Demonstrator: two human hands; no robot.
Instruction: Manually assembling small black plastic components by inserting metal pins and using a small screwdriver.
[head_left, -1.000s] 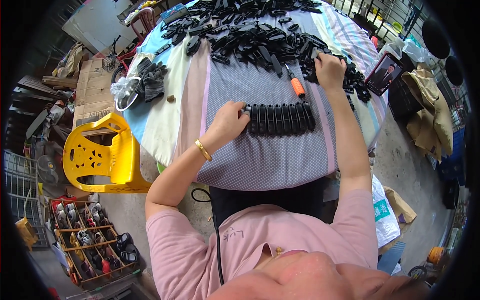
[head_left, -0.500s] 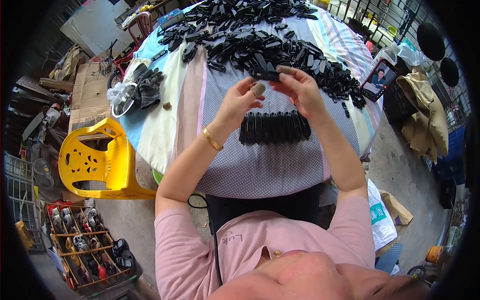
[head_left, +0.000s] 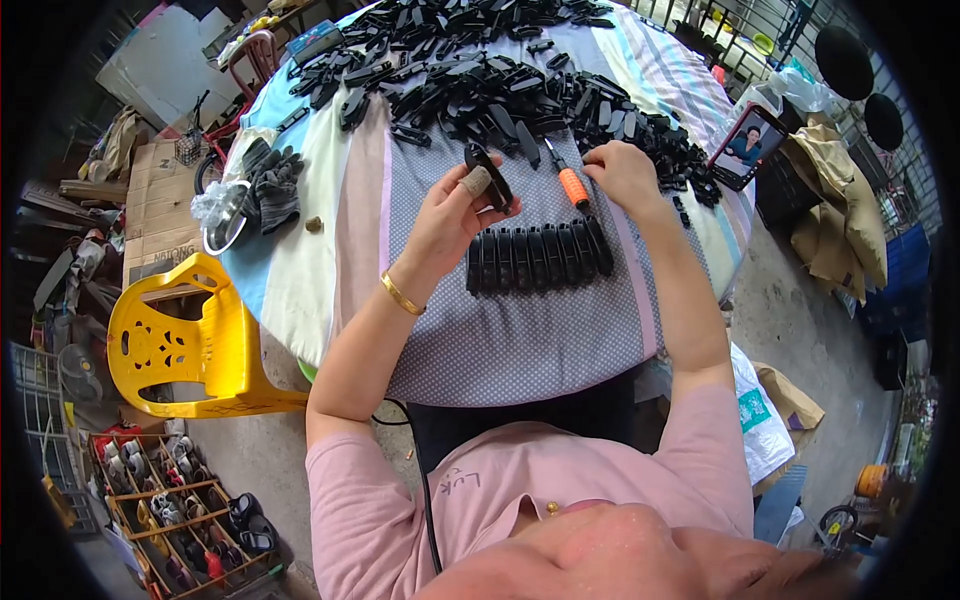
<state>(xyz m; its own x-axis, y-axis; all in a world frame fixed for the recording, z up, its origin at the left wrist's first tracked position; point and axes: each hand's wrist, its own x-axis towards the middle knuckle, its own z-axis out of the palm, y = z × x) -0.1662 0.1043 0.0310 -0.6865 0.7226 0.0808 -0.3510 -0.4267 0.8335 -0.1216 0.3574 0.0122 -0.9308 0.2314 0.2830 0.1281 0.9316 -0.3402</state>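
Observation:
My left hand [head_left: 447, 212] grips a long black plastic piece [head_left: 497, 186], held tilted above the table; a tan wrap covers one of its fingers. To the right, my right hand [head_left: 625, 175] has its fingers drawn together beside a heap of small black parts [head_left: 682, 165]; whatever they pinch, if anything, is hidden. Between the hands lies an orange-handled tool [head_left: 573, 187] with a thin metal tip pointing away from me. Nearer to me, several black plastic pieces [head_left: 535, 257] stand side by side in a row.
A large pile of black pieces [head_left: 450, 85] covers the far part of the cloth-covered table [head_left: 500, 355]. Dark gloves [head_left: 273, 185] and a metal bowl [head_left: 224, 228] lie at the left. A phone [head_left: 747, 147] stands at the right edge. A yellow chair [head_left: 225, 345] is to the left.
My hands have moved apart. The left carries the black piece lower and to the left; the right has let go of it and moved right. The orange-handled tool now shows.

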